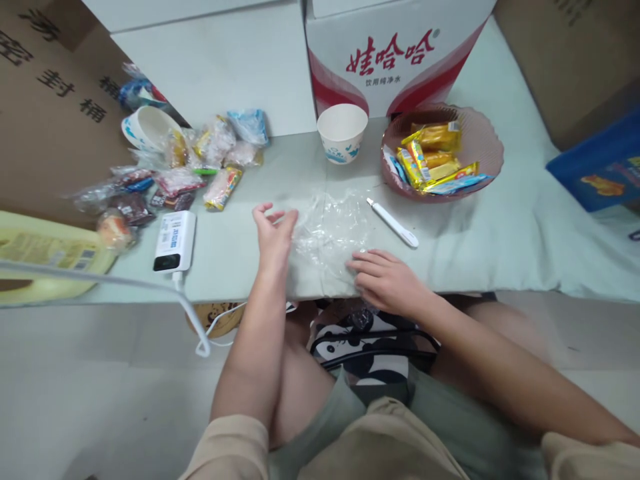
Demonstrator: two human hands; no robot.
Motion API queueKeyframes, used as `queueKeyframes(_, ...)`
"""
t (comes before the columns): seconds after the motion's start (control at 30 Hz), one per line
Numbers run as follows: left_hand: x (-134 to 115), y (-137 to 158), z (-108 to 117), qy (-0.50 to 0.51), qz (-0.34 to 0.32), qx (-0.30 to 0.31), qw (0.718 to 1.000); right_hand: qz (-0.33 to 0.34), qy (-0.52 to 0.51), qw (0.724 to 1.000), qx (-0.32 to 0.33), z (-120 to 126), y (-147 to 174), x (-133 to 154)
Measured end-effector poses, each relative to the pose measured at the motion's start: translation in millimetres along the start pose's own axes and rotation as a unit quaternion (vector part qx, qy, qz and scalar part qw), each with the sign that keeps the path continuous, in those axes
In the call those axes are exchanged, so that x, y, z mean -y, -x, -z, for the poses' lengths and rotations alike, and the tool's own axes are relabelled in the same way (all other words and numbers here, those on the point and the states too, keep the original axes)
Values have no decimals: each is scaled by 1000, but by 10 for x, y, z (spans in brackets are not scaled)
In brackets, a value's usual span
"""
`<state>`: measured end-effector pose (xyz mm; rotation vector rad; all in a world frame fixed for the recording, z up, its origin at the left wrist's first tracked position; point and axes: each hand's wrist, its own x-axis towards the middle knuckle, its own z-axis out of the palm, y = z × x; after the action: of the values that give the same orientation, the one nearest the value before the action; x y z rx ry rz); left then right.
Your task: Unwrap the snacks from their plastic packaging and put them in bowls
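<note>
A clear, crinkled plastic bag (333,233) lies spread on the pale green cloth in front of me. At its left edge is my left hand (275,233), thumb and fingers apart and loosely bent, holding nothing that I can see. My right hand (387,281) rests palm down by the bag's lower right corner, its fingers stretched out and touching or nearly touching the plastic. Just right of the bag lies a white pen-shaped tool (393,223) with a narrow tip. Behind the bag stands a white paper cup (343,133) with a blue pattern.
A pink ribbed bowl (493,150) holds several wrapped snacks. To the left are wrapped snacks (223,189), a tipped paper cup (150,127) and a white power bank (175,241) with a cable (125,278). Cardboard boxes (395,63) line the back. A yellow bottle (50,257) lies at the left edge.
</note>
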<state>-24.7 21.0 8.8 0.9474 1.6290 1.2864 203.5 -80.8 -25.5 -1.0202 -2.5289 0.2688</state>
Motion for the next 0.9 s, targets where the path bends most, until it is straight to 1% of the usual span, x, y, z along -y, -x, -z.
queueKeyframes(0.03,-18,-23,41,-15,-32,-17,999,3,-3,1000,6,5,-1,25)
queueKeyframes(0.07,-42,-32,76,-29,-63,-17,997,2,-7,1000,15,12,-3,49)
queueKeyframes(0.1,-68,-26,106,-49,-94,7,994,-3,-11,1000,24,17,-4,71)
queueKeyframes(0.13,-93,-5,129,-80,-126,52,987,-8,-14,999,31,20,-4,89)
queueKeyframes(0.17,-112,28,146,-121,-158,105,974,-14,-16,999,36,20,-4,103)
queueKeyframes(0.23,-129,107,172,-208,-205,212,933,-24,-18,999,39,15,-1,120)
queueKeyframes(0.27,-128,142,185,-243,-215,250,912,-27,-21,999,39,10,1,123)
queueKeyframes(0.3,-122,169,201,-264,-217,276,898,-30,-25,998,38,3,5,122)
queueKeyframes(0.33,-116,187,221,-268,-215,287,894,-34,-33,998,38,-6,9,119)
queueKeyframes(0.37,-113,197,244,-255,-212,288,898,-41,-45,997,37,-16,15,112)
queueKeyframes(0.43,-118,205,297,-192,-204,262,923,-74,-76,994,21,-35,25,85)
queueKeyframes(0.5,-135,218,345,-107,-182,218,953,-128,-116,985,-22,-47,31,40)
queueKeyframes(0.57,-148,246,374,-38,-140,183,972,-175,-154,969,-82,-42,30,-16)
queueKeyframes(0.63,-146,278,379,2,-96,172,980,-199,-182,951,-149,-16,24,-71)
queueKeyframes(0.7,-137,290,368,37,-64,175,982,-223,-197,931,-213,23,21,-116)
queueKeyframes(0.77,-132,271,351,86,-32,166,982,-261,-204,907,-260,62,27,-148)
queueKeyframes(0.8,-131,250,343,112,-18,155,981,-278,-202,899,-270,77,35,-161)
queueKeyframes(0.83,-132,224,336,131,-10,139,982,-280,-192,901,-271,88,45,-172)
queueKeyframes(0.87,-132,197,327,138,-9,123,983,-265,-174,913,-258,95,55,-181)
queueKeyframes(0.9,-129,171,317,131,-15,110,985,-231,-152,934,-228,97,64,-186)
